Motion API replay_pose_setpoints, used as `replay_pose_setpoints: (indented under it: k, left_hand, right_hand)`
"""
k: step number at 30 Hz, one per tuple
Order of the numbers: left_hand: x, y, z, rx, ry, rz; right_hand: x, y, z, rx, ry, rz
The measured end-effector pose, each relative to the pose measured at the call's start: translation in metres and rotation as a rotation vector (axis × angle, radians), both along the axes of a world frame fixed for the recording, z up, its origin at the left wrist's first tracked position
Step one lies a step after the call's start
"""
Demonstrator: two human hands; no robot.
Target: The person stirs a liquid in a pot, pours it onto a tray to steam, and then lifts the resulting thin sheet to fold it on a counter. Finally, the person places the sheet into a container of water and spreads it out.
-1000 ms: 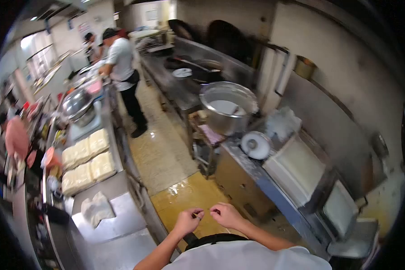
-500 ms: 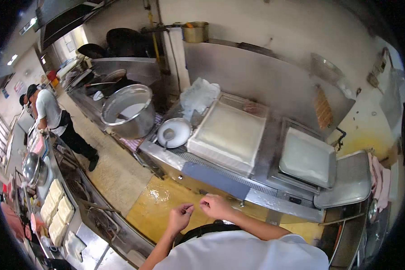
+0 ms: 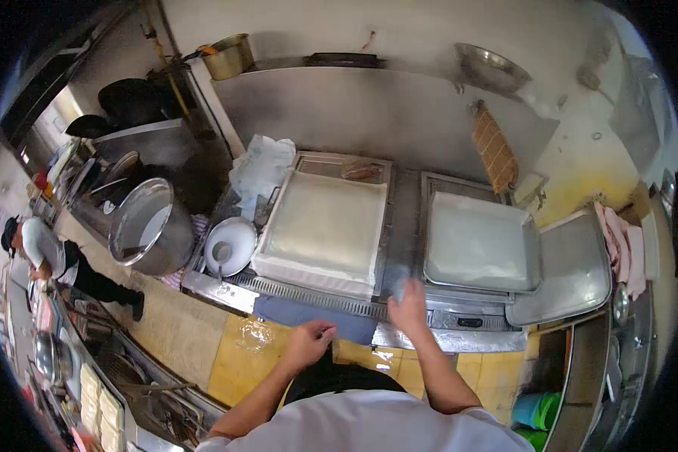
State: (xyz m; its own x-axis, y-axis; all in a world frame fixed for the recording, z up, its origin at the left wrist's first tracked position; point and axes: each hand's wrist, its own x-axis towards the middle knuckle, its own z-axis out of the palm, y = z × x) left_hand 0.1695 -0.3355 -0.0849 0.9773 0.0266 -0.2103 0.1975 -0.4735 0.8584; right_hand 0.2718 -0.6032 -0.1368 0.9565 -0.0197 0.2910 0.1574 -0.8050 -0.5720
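Observation:
My left hand (image 3: 309,343) is in front of the counter's front edge, fingers curled together; what they hold, if anything, is too small to tell. My right hand (image 3: 409,307) reaches over the counter edge between two trays, its fingers smeared by motion. Behind my hands, a large cloth-lined tray (image 3: 325,224) holds a smooth pale sheet. Right of it stands a metal tray (image 3: 478,242) with a whitish layer. A white bowl (image 3: 231,245) with a small ladle in it sits left of the large tray. A blue-grey cloth (image 3: 316,318) lies along the front edge.
A big metal pot (image 3: 152,227) stands at left, and an empty tray (image 3: 569,270) leans at right beside pink cloths (image 3: 621,248). A co-worker (image 3: 68,260) stands at the far left. Green and blue buckets (image 3: 536,412) are below right.
The view has turned right. My right hand has moved away from my left, forward and right to the counter edge. The green and blue buckets have come into view.

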Motion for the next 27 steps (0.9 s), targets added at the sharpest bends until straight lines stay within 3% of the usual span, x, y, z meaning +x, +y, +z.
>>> replay_pose_setpoints:
  k: [1, 4, 8, 11, 15, 17, 19, 22, 25, 27]
  left_hand:
    - [0.018, -0.003, -0.004, 0.031, -0.018, -0.044]
    - [0.073, -0.006, -0.019, -0.019, -0.108, -0.138]
    - [0.147, 0.011, -0.001, 0.010, -0.129, -0.168]
    - [0.206, 0.052, -0.006, 0.022, -0.153, -0.102]
    - [0.298, 0.126, -0.033, 0.068, -0.153, 0.054]
    - [0.346, 0.160, -0.035, 0.260, -0.190, 0.111]
    - [0.395, 0.193, -0.061, 0.267, -0.385, 0.150]
    - [0.452, 0.212, -0.061, 0.305, -0.366, 0.265]
    - [0.497, 0.226, -0.070, 0.409, -0.346, 0.291]
    - [0.520, 0.229, -0.077, 0.399, -0.301, 0.262]
  right_hand:
    - [0.015, -0.012, -0.003, -0.077, -0.052, -0.084]
    - [0.052, -0.042, 0.000, -0.207, 0.183, -0.214]
    - [0.088, -0.060, -0.002, -0.413, 0.703, -0.106]
    - [0.120, -0.046, 0.025, -0.418, 0.719, -0.295]
    - [0.190, -0.033, 0.017, -0.289, 0.350, -0.241]
    - [0.233, -0.019, -0.002, 0.105, 0.165, -0.206]
    - [0.282, 0.000, 0.002, 0.060, 0.281, -0.193]
    - [0.346, 0.015, -0.024, 0.051, 0.200, -0.170]
    - [0.397, 0.020, -0.059, -0.309, 0.056, -0.049]
    - [0.410, 0.033, -0.055, -0.298, 0.112, -0.091]
